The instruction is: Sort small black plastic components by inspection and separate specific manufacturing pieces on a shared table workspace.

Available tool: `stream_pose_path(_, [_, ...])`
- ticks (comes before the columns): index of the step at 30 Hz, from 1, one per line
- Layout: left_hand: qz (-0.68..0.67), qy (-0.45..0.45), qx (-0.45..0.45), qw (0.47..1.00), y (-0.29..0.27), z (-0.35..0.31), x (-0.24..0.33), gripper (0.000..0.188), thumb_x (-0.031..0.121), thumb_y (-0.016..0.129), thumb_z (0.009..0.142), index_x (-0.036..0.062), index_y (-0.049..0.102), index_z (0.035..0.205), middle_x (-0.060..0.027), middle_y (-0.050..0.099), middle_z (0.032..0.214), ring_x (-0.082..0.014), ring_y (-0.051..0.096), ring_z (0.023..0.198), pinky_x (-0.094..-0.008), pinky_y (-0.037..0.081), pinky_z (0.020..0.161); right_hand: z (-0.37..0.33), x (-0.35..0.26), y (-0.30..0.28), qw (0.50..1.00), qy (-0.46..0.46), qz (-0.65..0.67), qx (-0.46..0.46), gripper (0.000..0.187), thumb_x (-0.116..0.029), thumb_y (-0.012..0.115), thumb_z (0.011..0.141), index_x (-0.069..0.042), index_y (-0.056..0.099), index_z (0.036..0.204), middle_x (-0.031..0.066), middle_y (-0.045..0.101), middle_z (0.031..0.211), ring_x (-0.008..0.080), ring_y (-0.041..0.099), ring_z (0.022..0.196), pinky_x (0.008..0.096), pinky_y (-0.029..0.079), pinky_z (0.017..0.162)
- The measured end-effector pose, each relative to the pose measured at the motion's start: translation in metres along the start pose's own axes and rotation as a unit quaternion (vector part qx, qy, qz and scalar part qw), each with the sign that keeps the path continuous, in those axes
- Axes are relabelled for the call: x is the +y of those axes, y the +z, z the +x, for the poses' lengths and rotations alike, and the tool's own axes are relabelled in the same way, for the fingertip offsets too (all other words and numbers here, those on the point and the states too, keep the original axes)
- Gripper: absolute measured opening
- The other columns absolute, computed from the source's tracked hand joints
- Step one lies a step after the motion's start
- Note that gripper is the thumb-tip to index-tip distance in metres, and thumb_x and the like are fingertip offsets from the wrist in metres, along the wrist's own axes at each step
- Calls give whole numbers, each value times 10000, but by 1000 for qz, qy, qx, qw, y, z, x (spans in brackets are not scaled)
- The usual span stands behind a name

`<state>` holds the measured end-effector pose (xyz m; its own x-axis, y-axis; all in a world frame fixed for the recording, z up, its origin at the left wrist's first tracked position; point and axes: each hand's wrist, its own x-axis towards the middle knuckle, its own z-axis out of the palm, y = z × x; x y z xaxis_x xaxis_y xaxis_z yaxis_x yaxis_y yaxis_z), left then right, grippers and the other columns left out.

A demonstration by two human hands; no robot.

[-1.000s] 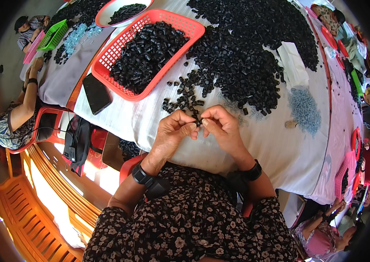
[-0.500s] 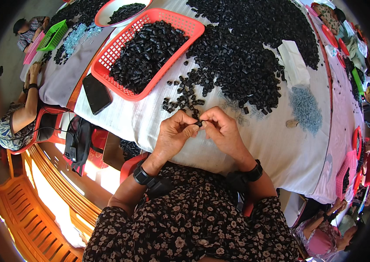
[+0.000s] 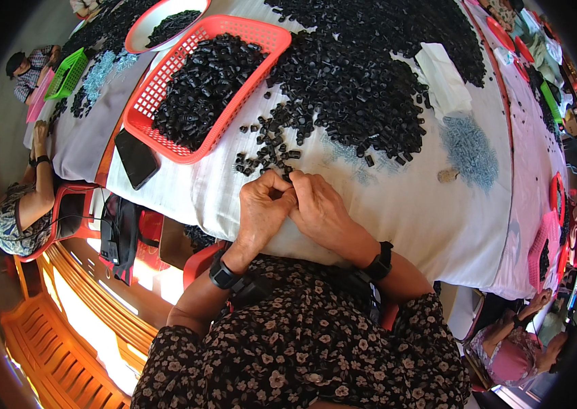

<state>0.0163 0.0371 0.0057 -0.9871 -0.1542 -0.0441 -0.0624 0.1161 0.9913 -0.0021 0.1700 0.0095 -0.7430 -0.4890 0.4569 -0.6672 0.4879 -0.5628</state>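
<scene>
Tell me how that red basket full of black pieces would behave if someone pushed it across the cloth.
The red basket is heaped with small black pieces, so it is probably heavy and would drag the white cloth. Its thin lattice walls may flex. Loose pieces could spill over the rim.

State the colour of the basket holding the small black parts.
Red basket, clearest in the head view.

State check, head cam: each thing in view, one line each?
Left hand: fingers pinched together, meeting the right hand at the table edge.
Right hand: fingers closed, grip on a small black plastic piece, mostly hidden.
Red plastic mesh basket: upright, partly filled with black pieces.
Big pile of black pieces: loose, spread on the white cloth.
Black phone: lying flat, screen dark.
White oval dish: holding black pieces.
</scene>
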Motion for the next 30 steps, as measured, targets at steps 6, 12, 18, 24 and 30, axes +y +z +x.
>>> stream_pose_path(6, [21, 14, 28, 999, 9, 0, -5, 133, -43, 634, 736, -1, 537, 655, -1, 555, 588, -35, 472, 564, -216, 408, 496, -1, 3, 1, 1000, -19, 11, 10, 282, 43, 545, 686, 7, 451, 949, 159, 531, 807, 305, 501, 733, 386, 427, 667])
stream_pose_path(12, [81, 42, 71, 993, 17, -1, -3, 138, -16, 632, 746, -5, 524, 660, -38, 542, 562, -57, 478, 544, -251, 419, 489, -1, 5, 6, 1000, -17, 4, 14, 283, 55, 521, 691, 12, 452, 962, 164, 521, 801, 307, 490, 726, 386, 416, 663])
stream_pose_path(18, [47, 22, 31, 998, 12, 2, -6, 71, -36, 601, 771, -5, 537, 770, -44, 577, 634, -67, 529, 588, -247, 440, 512, 1, 4, 8, 999, -10, 2, 38, 357, 38, 540, 716, 42, 436, 1058, 164, 518, 807, 302, 501, 753, 374, 425, 701])
stream_pose_path(24, [-120, -4, 30, 992, 18, 0, -6, 82, -71, 562, 820, 6, 550, 794, -7, 599, 716, -42, 540, 635, -191, 442, 557, 2, 7, 8, 996, -28, -54, 72, 363, 24, 556, 734, 39, 435, 1076, 145, 525, 800, 280, 517, 735, 356, 444, 680])
stream_pose_path(30, [-165, 4, 26, 986, 19, 1, -7, 104, -70, 580, 818, 22, 565, 772, 13, 593, 717, -16, 518, 632, -167, 426, 556, 4, 10, 7, 997, -8, -30, 71, 414, -5, 598, 697, 41, 443, 1078, 134, 530, 793, 276, 529, 741, 356, 453, 677])
